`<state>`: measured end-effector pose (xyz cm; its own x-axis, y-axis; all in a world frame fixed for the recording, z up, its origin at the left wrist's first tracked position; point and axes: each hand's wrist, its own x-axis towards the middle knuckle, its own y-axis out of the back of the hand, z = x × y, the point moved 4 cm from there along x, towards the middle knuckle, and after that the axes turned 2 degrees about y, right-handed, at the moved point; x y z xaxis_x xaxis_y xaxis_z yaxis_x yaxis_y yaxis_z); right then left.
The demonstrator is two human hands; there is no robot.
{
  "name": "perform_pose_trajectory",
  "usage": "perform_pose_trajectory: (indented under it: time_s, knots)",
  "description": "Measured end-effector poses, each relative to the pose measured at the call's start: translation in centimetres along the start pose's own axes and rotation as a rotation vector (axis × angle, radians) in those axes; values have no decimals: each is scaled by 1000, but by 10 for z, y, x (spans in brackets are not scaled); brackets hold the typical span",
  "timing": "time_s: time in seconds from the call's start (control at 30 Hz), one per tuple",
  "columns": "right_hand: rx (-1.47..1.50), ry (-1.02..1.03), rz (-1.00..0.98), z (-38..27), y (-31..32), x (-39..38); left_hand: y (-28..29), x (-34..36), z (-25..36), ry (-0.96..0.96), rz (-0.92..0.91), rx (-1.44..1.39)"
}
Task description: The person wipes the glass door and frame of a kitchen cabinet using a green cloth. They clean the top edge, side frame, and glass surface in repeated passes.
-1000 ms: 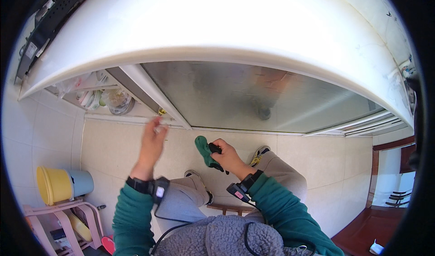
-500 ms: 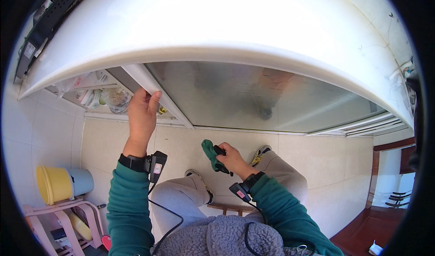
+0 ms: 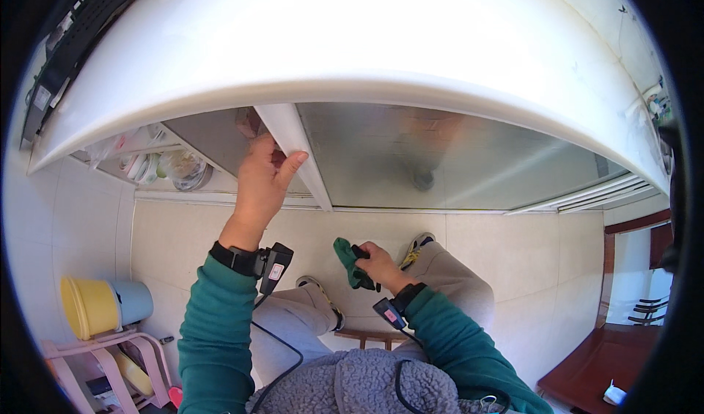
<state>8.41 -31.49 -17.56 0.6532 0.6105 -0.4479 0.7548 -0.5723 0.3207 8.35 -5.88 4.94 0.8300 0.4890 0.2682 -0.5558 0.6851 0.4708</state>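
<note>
My left hand (image 3: 262, 170) is at the white frame edge of a sliding cabinet door (image 3: 418, 157) with a grey, shiny panel. Its thumb lies on the front of the frame, and the other fingers curl in behind the edge. Low over the floor, between my feet, my right hand (image 3: 379, 264) is closed on a bunched green and black cloth (image 3: 345, 256). Left of the door, the cabinet shows a second grey panel (image 3: 209, 137) and a clear plastic bag (image 3: 183, 168) with contents I cannot make out.
A white countertop (image 3: 367, 40) overhangs the cabinet. At the left, a yellow bucket (image 3: 86, 308) and a blue bucket (image 3: 133, 302) lie on a pink rack (image 3: 150, 363). A wooden stool edge (image 3: 367, 337) shows beneath me, and dark red furniture (image 3: 598, 366) stands at the right.
The door's frame edge has slid to the right along with my left hand, showing more of the grey panel beside it. My right hand and the cloth have shifted slightly.
</note>
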Motion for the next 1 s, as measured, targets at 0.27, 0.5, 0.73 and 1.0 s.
perform_pose_trajectory:
  time_s: [0.27, 0.5, 0.73, 1.0]
  knots:
    - [386, 131, 427, -36, 59, 45, -33, 10, 21, -84, -129, 54]
    - [322, 178, 567, -37, 47, 65, -67, 14, 40, -126, -170, 64]
    - [117, 1, 535, 9, 56, 104, -81, 14, 54, -125, -217, 83]
    - [191, 55, 627, -6, 47, 86, -78, 14, 59, -202, -228, 116]
